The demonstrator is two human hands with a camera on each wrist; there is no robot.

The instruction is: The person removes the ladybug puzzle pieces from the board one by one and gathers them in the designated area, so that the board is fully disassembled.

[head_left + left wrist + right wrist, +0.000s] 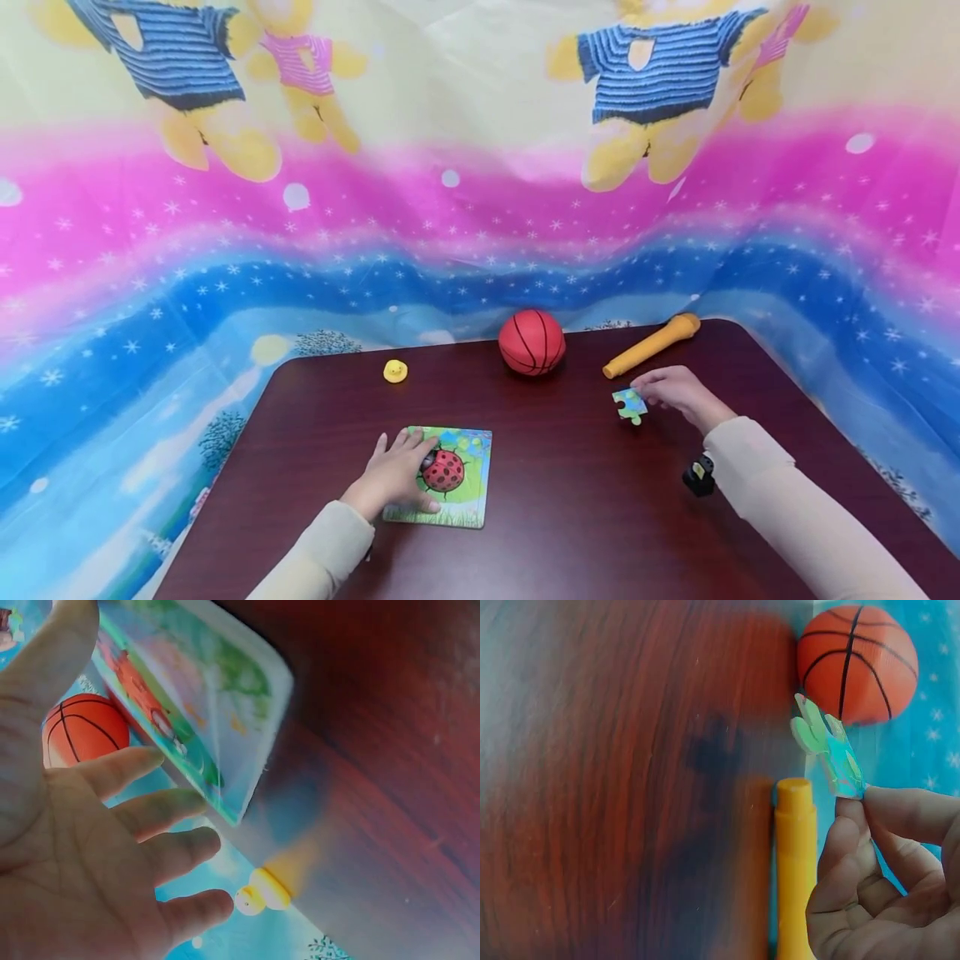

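- While our left hand (399, 473) spreads its fingers, nearly straight, over the left side of the ladybug puzzle (468, 500), we cannot tell whether it touches.
- Our right hand (678, 392) pinches a small puzzle piece (630, 404) between thumb and fingers, raised off the counter (558, 483), well right of the ladybug puzzle and near the yellow microphone (651, 347).

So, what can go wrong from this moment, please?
The right hand pinches the piece only by its edge, so it might slip and drop.

The microphone lies close to that hand, so a careless move could knock it.

The left hand spreads over one side of the puzzle, so it may nudge it out of place or hide part of the picture.
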